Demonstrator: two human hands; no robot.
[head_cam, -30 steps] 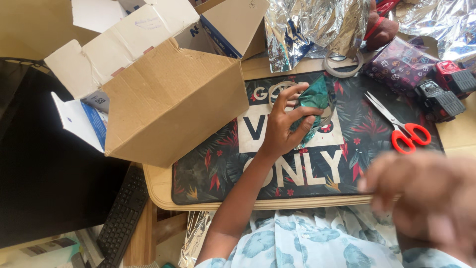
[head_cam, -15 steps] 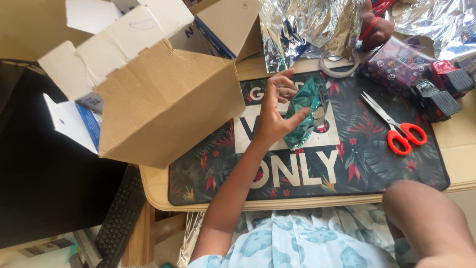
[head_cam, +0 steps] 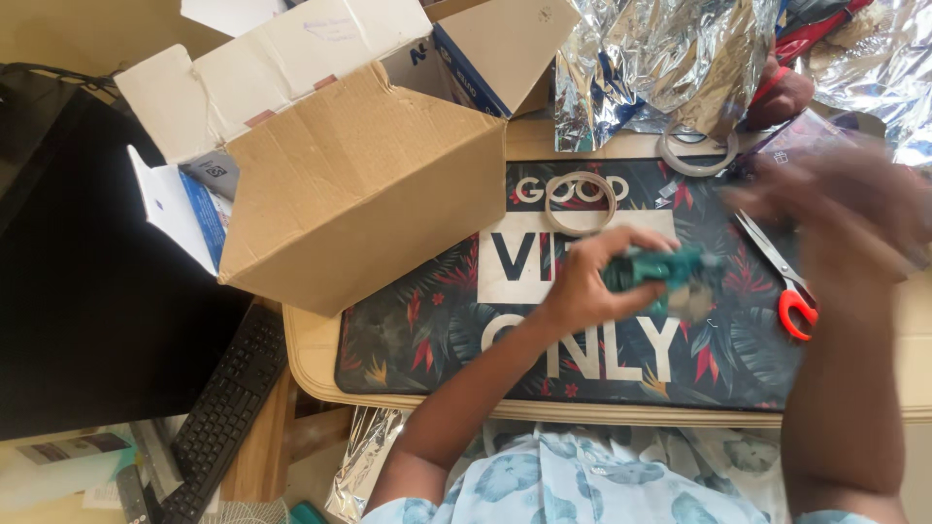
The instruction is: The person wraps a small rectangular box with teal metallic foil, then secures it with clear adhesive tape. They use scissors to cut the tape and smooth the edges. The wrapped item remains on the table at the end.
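Tabletop: left hand (head_cam: 592, 281) grips parcel (head_cam: 660, 269).

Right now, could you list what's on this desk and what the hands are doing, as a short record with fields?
Left hand: grips a small teal foil-wrapped object over the mat.
Right hand: blurred, raised above the scissors; whether it holds anything cannot be told.
Mat: dark, with tropical leaves and white lettering.
Tape rolls: one tape ring on the mat, a second tape ring at its far edge.
Scissors: red handles, partly hidden by the right arm.
Cardboard box: open, on the mat's left.
Silver foil: crumpled, far side.
Keyboard: black, lower left.
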